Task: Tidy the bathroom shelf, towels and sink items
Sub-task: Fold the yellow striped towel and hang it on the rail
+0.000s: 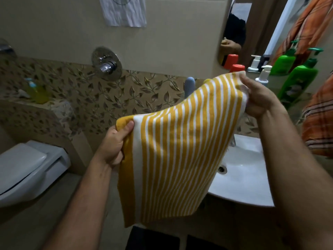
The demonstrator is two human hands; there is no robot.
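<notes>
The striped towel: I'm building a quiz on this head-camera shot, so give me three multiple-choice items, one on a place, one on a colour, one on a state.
1. Where does the sink lie relative to the striped towel?
A. to its right and partly behind it
B. to its left
C. above it

2. What colours are the towel's stripes?
A. blue and grey
B. yellow and white
C. red and black

3. How is the towel held?
A. lying folded on the toilet lid
B. by one hand only
C. spread between both hands

Answers: 1 A, the basin shows past the towel's right edge. 2 B, yellow bands alternate with white. 3 C, the left hand grips one top corner and the right hand the other, with the cloth hanging open.
</notes>
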